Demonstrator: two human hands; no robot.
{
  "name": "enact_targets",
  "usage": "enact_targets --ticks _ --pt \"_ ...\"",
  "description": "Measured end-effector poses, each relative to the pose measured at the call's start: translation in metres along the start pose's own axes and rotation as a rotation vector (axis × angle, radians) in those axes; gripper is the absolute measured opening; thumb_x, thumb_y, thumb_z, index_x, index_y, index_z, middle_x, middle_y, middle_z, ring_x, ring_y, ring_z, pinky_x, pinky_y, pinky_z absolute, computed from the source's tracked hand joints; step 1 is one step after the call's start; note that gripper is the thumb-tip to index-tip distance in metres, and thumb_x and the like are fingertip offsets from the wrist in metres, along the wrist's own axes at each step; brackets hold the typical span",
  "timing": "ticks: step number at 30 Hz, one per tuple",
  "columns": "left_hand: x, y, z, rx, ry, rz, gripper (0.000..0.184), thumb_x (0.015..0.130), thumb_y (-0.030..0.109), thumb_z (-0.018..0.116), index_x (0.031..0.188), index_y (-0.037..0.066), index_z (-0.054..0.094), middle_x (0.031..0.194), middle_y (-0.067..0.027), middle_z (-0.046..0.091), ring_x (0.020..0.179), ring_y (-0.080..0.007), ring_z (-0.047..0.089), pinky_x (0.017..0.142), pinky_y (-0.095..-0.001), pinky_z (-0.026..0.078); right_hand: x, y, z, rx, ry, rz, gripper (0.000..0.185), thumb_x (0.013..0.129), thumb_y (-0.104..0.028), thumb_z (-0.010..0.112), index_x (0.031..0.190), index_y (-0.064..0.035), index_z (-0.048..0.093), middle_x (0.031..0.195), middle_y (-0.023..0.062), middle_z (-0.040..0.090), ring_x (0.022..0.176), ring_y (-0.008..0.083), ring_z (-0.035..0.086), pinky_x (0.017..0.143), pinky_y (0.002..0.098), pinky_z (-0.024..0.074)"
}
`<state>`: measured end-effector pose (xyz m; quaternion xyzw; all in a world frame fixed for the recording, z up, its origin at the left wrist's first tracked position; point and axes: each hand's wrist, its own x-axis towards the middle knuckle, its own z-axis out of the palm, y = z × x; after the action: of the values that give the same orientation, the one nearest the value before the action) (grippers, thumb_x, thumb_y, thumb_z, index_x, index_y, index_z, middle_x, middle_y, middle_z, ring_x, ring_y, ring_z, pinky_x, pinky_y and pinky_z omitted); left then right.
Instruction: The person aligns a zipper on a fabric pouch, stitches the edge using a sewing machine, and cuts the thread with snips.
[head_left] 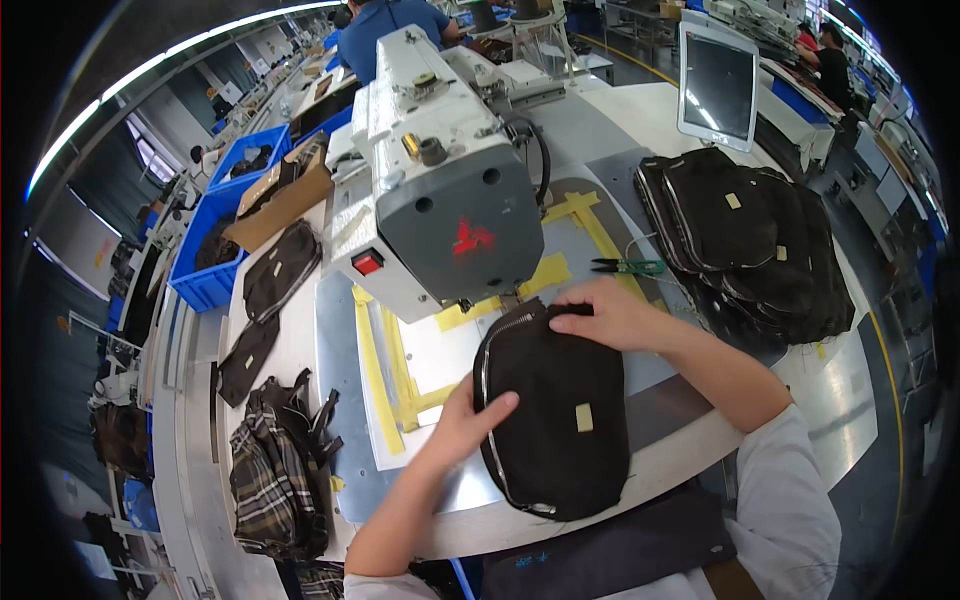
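Note:
A black zippered bag panel [555, 420] with a small pale yellow tag lies over the front edge of the worktable, below the sewing machine head [455, 215]. A silver zipper runs along its left side and top. My left hand [465, 425] grips the panel's left edge, thumb on top and fingers hidden beneath. At the upper edge, my right hand [610, 312] pinches the fabric near the zipper's end. Green-handled thread snips [630, 266] rest on the table just beyond my right hand. Yellow tape [400, 400] outlines a white plate under the machine.
Stacked black bag panels [735, 225] sit to the right. A small monitor [717, 85] stands behind them. On the left are a plaid backpack [280, 470], loose black pieces [280, 270], a cardboard box [290, 205] and blue bins [205, 285]. Another person [390, 35] sits beyond the machine.

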<state>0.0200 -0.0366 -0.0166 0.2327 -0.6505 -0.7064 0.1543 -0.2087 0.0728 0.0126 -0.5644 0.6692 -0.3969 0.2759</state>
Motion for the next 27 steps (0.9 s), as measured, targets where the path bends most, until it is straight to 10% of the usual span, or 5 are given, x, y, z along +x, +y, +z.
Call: enact_targets --ticks 3,6,13,19,27 --pt "0.025 0.009 -0.013 0.101 -0.156 0.03 0.055 0.09 0.028 0.062 0.128 -0.006 0.043 0.115 -0.0133 0.057 0.106 -0.0157 0.053 0.094 -0.0285 0.042 0.008 -0.007 0.002 -0.118 -0.102 -0.154 0.027 0.084 -0.023 0.064 0.099 -0.0007 0.066 0.09 0.0144 0.066 0.083 0.028 0.062 0.075 0.0355 0.0471" --pt "0.047 0.027 -0.012 0.44 -0.305 -0.206 0.03 0.089 0.026 0.064 0.101 -0.002 0.06 0.11 -0.0105 0.06 0.088 -0.0108 0.056 0.073 -0.0279 0.047 0.008 -0.011 0.012 -0.142 -0.125 -0.153 0.027 0.085 -0.025 0.062 0.098 -0.0014 0.066 0.091 0.016 0.066 0.086 0.0328 0.062 0.074 0.0389 0.0465" --pt "0.044 -0.013 0.017 0.612 0.171 0.456 0.022 0.073 0.0 0.072 0.092 0.003 0.061 0.085 -0.0092 0.054 0.074 -0.0257 0.06 0.068 -0.0303 0.048 0.007 0.021 0.027 -0.002 0.002 0.086 0.028 0.089 -0.028 0.059 0.092 -0.0004 0.064 0.076 0.0157 0.062 0.068 0.0295 0.057 0.063 0.0363 0.044" --pt "0.042 -0.009 0.017 0.725 0.176 0.73 0.016 0.077 0.002 0.07 0.091 0.003 0.062 0.085 -0.0091 0.055 0.071 -0.022 0.058 0.062 -0.0294 0.047 0.011 0.026 0.032 0.071 -0.044 0.07 0.021 0.092 -0.022 0.058 0.093 -0.0012 0.063 0.076 0.0096 0.061 0.07 0.0193 0.055 0.066 0.0304 0.0434" --pt "0.054 -0.008 0.003 0.04 -0.014 0.038 0.011 0.09 0.013 0.063 0.094 0.003 0.063 0.074 0.0025 0.06 0.063 -0.0031 0.049 0.056 -0.0173 0.038 0.017 0.019 0.026 -0.075 -0.017 -0.217 0.015 0.086 -0.017 0.062 0.095 -0.0046 0.061 0.09 0.0091 0.062 0.085 0.0275 0.058 0.077 0.0349 0.0444"
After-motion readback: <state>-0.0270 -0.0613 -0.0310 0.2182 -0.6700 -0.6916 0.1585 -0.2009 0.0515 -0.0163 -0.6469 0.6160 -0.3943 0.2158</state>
